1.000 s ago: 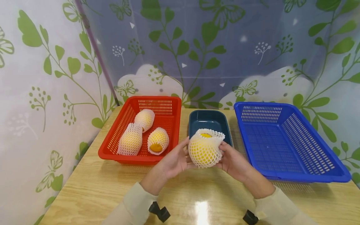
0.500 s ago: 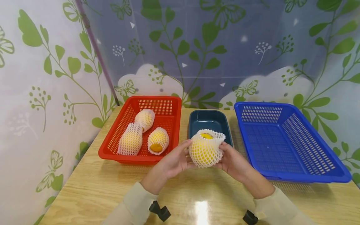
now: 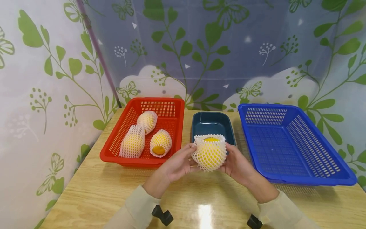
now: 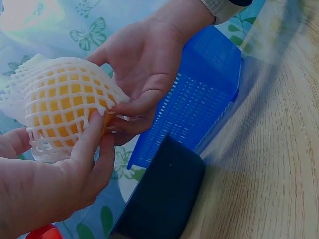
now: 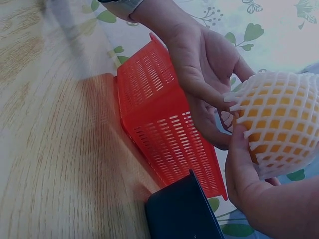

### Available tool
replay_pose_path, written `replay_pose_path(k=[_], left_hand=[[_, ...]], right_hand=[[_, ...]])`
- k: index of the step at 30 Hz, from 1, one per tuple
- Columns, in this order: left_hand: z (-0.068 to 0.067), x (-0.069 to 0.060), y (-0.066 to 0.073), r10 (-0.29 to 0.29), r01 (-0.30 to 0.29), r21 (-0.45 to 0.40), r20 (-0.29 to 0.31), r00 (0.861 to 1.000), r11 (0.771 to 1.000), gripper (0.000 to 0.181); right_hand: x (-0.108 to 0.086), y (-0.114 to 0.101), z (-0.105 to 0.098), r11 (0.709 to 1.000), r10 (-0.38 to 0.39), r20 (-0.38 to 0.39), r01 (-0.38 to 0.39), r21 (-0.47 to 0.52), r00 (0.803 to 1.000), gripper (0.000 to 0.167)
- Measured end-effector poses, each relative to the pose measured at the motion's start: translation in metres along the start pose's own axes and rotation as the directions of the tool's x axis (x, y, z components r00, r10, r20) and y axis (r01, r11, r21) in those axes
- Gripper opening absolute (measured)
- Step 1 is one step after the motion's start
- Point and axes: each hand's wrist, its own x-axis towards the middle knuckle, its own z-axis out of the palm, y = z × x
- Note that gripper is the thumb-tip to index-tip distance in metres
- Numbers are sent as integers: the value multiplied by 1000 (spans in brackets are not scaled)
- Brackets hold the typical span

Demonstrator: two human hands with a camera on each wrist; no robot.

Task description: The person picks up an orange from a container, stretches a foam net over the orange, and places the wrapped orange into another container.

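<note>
A yellow-orange fruit [image 3: 211,156] in a white foam net is held up between both hands, over the near edge of a dark teal tray [image 3: 210,123]. My left hand [image 3: 178,163] grips its left side, and my right hand [image 3: 238,165] grips the right side. A patch of bare yellow skin shows through the net's opening at the top. In the left wrist view, the fingers of both hands meet at the underside of the netted fruit [image 4: 67,107]. The right wrist view shows the same fruit [image 5: 281,119] with fingertips of both hands at its lower end.
To the left stands a red basket [image 3: 178,133] with three netted fruits, one of them [image 3: 161,143] showing bare orange skin. A blue basket [image 3: 281,156] is on the right. All stand on a wooden table [image 3: 94,194] before a leaf-patterned cloth [image 3: 188,73].
Between the hands the fruit has turned: the net's flared edge, earlier pointing right, now spreads across the top. It sits slightly lower. The baskets and tray have not moved.
</note>
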Motion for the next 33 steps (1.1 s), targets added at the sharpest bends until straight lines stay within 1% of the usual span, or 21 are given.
replay_pose_path(k=[4, 12, 14, 18, 21, 26, 31, 33], left_hand=[[0, -1, 0, -5, 5, -4, 4, 1000, 1000, 43], [0, 0, 0, -22, 22, -42, 2, 1000, 999, 48], [0, 0, 0, -29, 29, -54, 4, 1000, 998, 52], [-1, -1, 0, -45, 45, -82, -6, 999, 996, 57], [-2, -1, -1, -47, 45, -88, -20, 999, 995, 57], [-2, -1, -1, -47, 44, -79, -37, 998, 996, 55], [-1, -2, 0, -46, 44, -68, -27, 999, 997, 55], [-2, -2, 0, -34, 33, -57, -17, 999, 998, 52]], right_hand=[[0, -1, 1, 1000, 3, 0, -3, -15, 1000, 48], [0, -1, 0, 1000, 5, 10, -5, -28, 1000, 51], [-1, 0, -1, 1000, 5, 12, -5, -19, 1000, 48], [-1, 2, -1, 1000, 3, 3, -3, 0, 1000, 34], [-1, 4, -1, 1000, -2, -7, 2, 6, 1000, 28], [-1, 7, -1, 1000, -5, 1, 5, 10, 1000, 28], [-1, 8, -2, 1000, -18, 32, 17, 18, 999, 30], [-1, 8, -3, 1000, -18, 34, 17, 18, 999, 30]])
